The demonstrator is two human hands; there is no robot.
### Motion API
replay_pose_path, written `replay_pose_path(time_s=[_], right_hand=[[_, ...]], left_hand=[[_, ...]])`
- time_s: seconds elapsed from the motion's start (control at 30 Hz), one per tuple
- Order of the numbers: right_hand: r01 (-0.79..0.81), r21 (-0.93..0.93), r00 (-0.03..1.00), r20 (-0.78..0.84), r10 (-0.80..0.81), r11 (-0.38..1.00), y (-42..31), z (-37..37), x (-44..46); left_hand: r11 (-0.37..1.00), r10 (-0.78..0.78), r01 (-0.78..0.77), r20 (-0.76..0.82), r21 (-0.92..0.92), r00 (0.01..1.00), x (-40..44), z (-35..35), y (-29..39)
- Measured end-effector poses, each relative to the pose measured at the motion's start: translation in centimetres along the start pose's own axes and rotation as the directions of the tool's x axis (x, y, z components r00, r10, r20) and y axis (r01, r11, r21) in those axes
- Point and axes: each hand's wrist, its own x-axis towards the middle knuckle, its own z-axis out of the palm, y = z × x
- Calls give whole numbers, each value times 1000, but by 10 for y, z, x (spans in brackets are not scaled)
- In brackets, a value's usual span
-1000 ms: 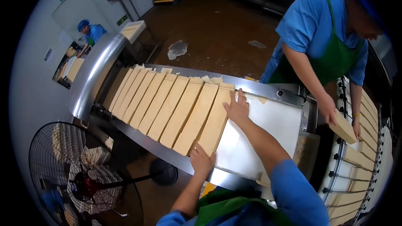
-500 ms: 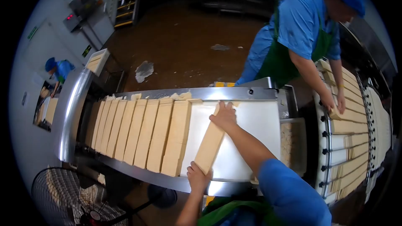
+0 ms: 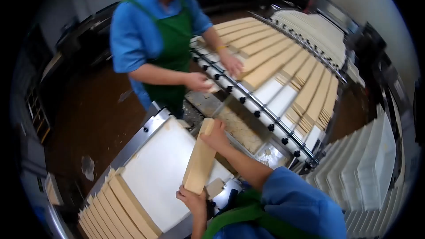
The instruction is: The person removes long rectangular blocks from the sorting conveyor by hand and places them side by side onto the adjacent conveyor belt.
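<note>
A long pale-tan block (image 3: 199,161), which looks like a slab or a pressed stack of thin sheets, is held up over the right side of the white tabletop (image 3: 155,166). My left hand (image 3: 193,200) grips its near end, with the fingers wrapped round the lower corner. Near the far end, my right hand (image 3: 216,136) is closed on the block's right side. To the left, a row of similar blocks (image 3: 130,203) lies side by side on the table. A small pale piece (image 3: 215,188) rests by the table's near right edge.
A conveyor (image 3: 271,126) carrying rows of tan blocks runs along the right. Across from me a co-worker (image 3: 170,40) in a green apron reaches over it. Between table and conveyor sits a bin (image 3: 241,126) of scraps. Stacked white trays (image 3: 358,163) stand at right.
The view has swung right toward the conveyor. Both hands have lifted the block off the tabletop and carried it to the table's right side. The co-worker's hands have moved apart.
</note>
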Motion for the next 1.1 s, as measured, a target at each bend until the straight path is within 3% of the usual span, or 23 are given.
replay_pose_path(time_s=[0.03,0.07,0.1,0.13,0.17,0.2,0.23,0.27,0.37,0.43,0.47,0.5,0.53,0.6,0.63,0.93,1.1], right_hand=[[-28,15,999,-21,28,999,17,-21,5],[16,76,988,-157,-4,997,34,-46,11],[66,123,957,-288,-28,990,49,-72,17],[25,117,956,-294,11,993,61,-104,20],[-22,114,955,-292,54,993,64,-140,19],[-148,230,945,-252,206,962,55,-175,21],[-84,103,921,-373,116,991,81,-189,37],[-61,114,916,-389,101,992,97,-206,53],[-182,73,889,-414,196,981,136,-251,86],[-340,-214,918,-289,273,916,156,-278,111],[-336,-205,918,-291,270,919,169,-289,126],[-330,-352,939,-216,267,876,183,-299,141],[-305,-492,952,-139,272,815,195,-308,155],[-281,-510,959,-122,255,813,215,-323,180],[-286,-523,958,-156,240,803,222,-331,192],[-349,-431,933,-81,350,832,242,-361,232],[-344,-484,938,-209,276,804,259,-362,242]], left_hand=[[995,22,-24,-15,-98,1000,2,7,13],[996,39,-38,5,-79,999,4,16,27],[984,177,-177,10,-12,984,8,28,42],[949,308,-309,27,55,951,8,38,56],[948,305,-309,55,77,951,4,45,74],[945,326,-326,86,-20,941,3,54,96],[927,364,-351,86,-133,927,9,67,119],[917,386,-375,67,-136,920,12,77,139],[842,518,-492,76,-219,852,14,106,186],[812,567,-532,113,-238,816,20,126,205],[788,604,-557,151,-262,783,24,137,213],[770,632,-588,173,-247,755,29,146,218],[768,635,-594,169,-239,754,30,151,228],[818,569,-451,394,-357,722,31,156,247],[827,559,-442,419,-349,715,33,168,248],[782,622,-534,349,-320,701,37,221,265],[780,624,-530,361,-333,693,42,242,276]])
